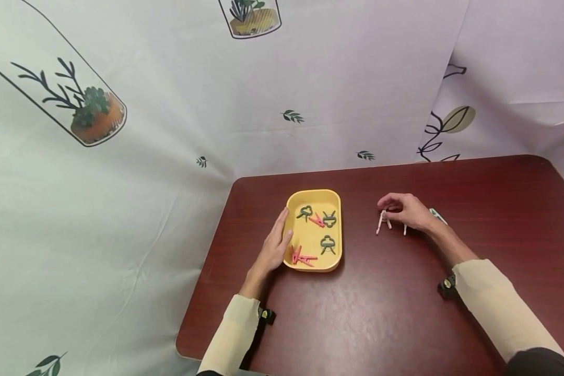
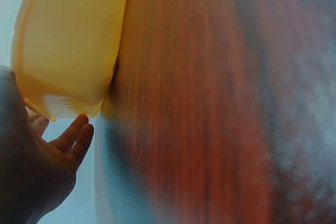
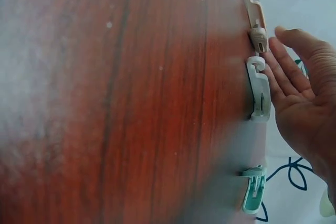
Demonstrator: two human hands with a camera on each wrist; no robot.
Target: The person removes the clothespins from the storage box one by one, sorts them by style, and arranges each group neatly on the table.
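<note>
My left hand holds the left side of a yellow tray, thumb over the rim and fingers along the outer wall. In the left wrist view some fingers stand clear of the tray. Inside it lie red clothespins and dark green clips. Over the table to the right, my right hand is at a beige clothespin, its thumb apart from it in the right wrist view. Beside the hand lie a white clothespin and a green one.
The dark red wooden table carries everything. Fabric with plant drawings hangs behind the table and along its left side. A band with a small device sits at each wrist.
</note>
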